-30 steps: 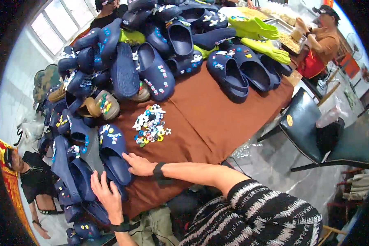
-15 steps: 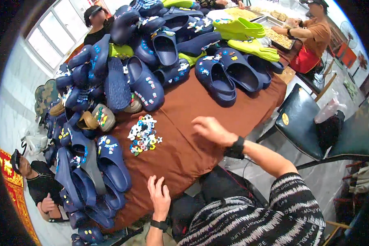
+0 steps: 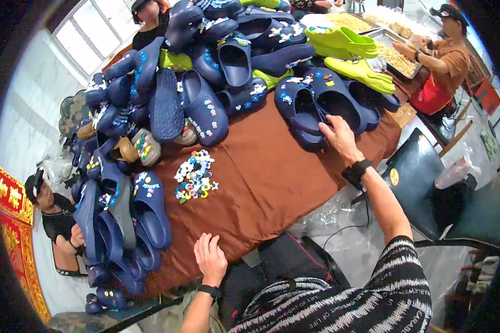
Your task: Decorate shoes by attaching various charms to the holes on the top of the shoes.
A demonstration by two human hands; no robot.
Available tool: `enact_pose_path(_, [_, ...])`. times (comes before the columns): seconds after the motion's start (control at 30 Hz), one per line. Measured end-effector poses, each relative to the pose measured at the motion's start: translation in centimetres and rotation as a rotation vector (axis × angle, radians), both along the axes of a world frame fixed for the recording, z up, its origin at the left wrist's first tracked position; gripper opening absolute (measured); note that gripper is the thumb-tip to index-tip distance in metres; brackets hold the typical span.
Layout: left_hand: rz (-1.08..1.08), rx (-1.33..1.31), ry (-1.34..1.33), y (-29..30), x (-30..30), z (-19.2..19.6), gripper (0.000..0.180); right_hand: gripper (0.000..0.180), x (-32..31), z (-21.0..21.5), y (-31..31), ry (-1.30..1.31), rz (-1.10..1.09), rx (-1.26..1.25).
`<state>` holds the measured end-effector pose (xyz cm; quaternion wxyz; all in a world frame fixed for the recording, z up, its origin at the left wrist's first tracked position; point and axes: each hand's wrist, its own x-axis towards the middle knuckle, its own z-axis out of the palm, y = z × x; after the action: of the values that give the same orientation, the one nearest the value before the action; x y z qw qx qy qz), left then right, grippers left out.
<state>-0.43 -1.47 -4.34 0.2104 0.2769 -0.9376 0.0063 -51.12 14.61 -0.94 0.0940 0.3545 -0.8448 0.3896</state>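
Observation:
My right hand point(image 3: 340, 137) is at the heel edge of a navy clog point(image 3: 299, 105) with small charms on its toe. Its thumb and fingers bend around the rim, partly hidden by the hand itself. Directly beside that clog stands a second navy clog point(image 3: 334, 91). My left hand point(image 3: 210, 258) holds nothing, its fingers loosely stretched over the near edge of the brown tablecloth point(image 3: 261, 183). A loose heap of small colourful shoe charms point(image 3: 194, 175) lies on the cloth, farther away than my left hand.
Piled navy clogs point(image 3: 205, 105) cover the table's far and left sides, with lime-green clogs point(image 3: 341, 41) at the back. Black chairs point(image 3: 411, 183) stand at the right. Other people are around the table, one near trays of small pale pieces point(image 3: 400, 61).
My right hand has moved right and away from me, from above the bare cloth to the navy clog. My left hand stays near the table edge. The view has shifted slightly.

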Motion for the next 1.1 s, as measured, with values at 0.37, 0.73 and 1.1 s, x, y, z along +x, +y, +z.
enact_pose_path(0.37, [0.02,0.012,0.005,0.0,0.0,-0.4,0.035,0.051,-5.6,1.5,-6.3,-0.148,-0.23,0.368])
enact_pose_path(0.73, [0.007,0.017,0.031,0.1,0.2,-0.3,0.034,0.03,-5.9,-0.9,-7.7,0.037,-0.21,0.322])
enact_pose_path(1.1, [0.019,0.037,0.073,0.0,0.2,-0.1,0.032,0.035,6.4,3.4,-3.6,-0.237,0.22,0.225])
